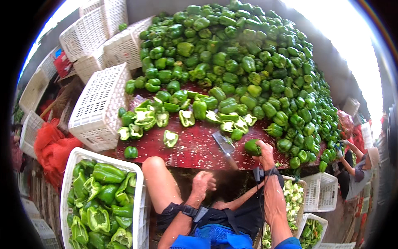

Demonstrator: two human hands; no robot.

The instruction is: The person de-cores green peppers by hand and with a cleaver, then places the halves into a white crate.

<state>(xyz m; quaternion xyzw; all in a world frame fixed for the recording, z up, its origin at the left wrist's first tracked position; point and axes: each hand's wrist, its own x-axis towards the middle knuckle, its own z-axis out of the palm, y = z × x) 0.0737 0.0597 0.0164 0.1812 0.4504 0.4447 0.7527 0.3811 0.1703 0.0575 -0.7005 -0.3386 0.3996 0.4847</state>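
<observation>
We locate the green pepper over the near part of the red surface, just right of the knife. The right hand has its fingers clamped on the pepper's right side, leaving the left side exposed, presumably for access. The left hand is short of the near edge, fingers curled; we see nothing in it but cannot tell whether they close fully. The knife lies flat, handle toward the person, which we judge keeps it within reach. We find the pepper pile behind, likely as supply, and the white crate of cut peppers at left, probably to shorten transfers.
</observation>
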